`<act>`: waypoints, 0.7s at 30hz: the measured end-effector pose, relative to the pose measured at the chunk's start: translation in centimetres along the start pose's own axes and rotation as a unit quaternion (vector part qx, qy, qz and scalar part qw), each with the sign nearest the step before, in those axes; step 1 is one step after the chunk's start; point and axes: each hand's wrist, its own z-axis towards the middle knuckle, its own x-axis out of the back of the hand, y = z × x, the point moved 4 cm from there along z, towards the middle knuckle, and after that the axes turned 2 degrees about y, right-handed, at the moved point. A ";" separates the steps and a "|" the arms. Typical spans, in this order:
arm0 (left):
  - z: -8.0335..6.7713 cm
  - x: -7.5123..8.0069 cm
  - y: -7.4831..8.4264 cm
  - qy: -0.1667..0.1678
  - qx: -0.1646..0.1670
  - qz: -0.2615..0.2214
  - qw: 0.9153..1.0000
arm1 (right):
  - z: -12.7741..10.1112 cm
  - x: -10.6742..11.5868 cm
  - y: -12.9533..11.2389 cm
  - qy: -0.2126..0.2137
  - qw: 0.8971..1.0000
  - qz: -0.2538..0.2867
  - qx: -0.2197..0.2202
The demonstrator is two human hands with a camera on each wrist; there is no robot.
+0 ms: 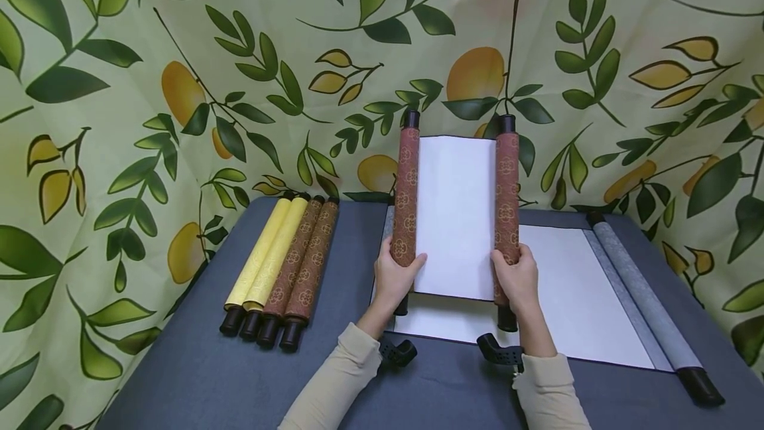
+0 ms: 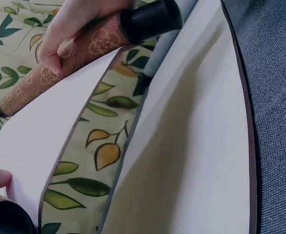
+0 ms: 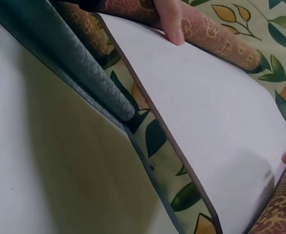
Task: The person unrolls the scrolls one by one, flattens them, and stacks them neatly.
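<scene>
On the far left of the blue-grey table (image 1: 197, 377) we see four rolled scrolls lying side by side, touching: two yellow scrolls (image 1: 265, 254) and two brown rolled scrolls (image 1: 304, 261), all with black ends pointing toward us. Bare table lies between them and our arms. Next comes our left hand (image 1: 395, 279), its fingers curled round the left roller (image 1: 406, 194) of the brown scroll (image 1: 456, 217) we hold up above the table, with white paper stretched between its two rollers. Our right hand (image 1: 514, 277) grips the right roller (image 1: 507, 194) the same way. From the head view we see the whole scroll standing upright, in front of the leafy cloth (image 1: 119, 85). The left wrist view shows something else: from underneath, the black cap (image 2: 150, 19) of one roller with fingers (image 2: 67, 29) wrapped round it, and the thin dark edge of the paper. The right wrist view shows the white paper (image 3: 216, 117) from below, with a fingertip (image 3: 172, 22) on the far roller. Under the held scroll lies a big open grey scroll (image 1: 573, 290), flat on the table, its white sheet reaching close to the near edge. Its grey roller (image 1: 647, 297) lies at the far right, close to the table's right edge. We can read no words anywhere; the rollers carry only round flower patterns.
</scene>
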 end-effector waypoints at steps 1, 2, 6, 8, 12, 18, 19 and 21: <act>0.0 0.0 0.0 0.000 0.000 -0.002 1.000 | 0.0 0.1 0.1 -0.001 1.000 0.000 0.001; 0.0 0.0 0.0 -0.002 0.001 -0.006 1.000 | 0.1 0.1 0.1 -0.002 1.000 -0.002 0.002; 0.0 0.0 0.0 -0.003 0.004 -0.015 1.000 | 0.1 0.4 0.4 -0.010 1.000 -0.002 0.003; 0.1 0.1 0.0 -0.002 0.004 -0.013 1.000 | 0.2 0.5 0.5 -0.010 1.000 -0.002 0.003; 0.3 0.2 0.0 -0.003 -0.002 0.000 1.000 | 0.3 0.6 0.7 -0.009 1.000 -0.003 0.002; 0.7 0.5 -0.3 -0.020 0.002 0.007 1.000 | 0.3 0.7 0.8 -0.002 1.000 -0.009 0.013; 0.8 0.6 -0.3 -0.021 0.003 0.009 1.000 | 0.4 0.8 0.8 -0.001 1.000 -0.009 0.015; 0.9 0.8 -0.2 -0.023 0.003 0.012 1.000 | 0.4 0.8 0.8 0.000 1.000 -0.007 0.022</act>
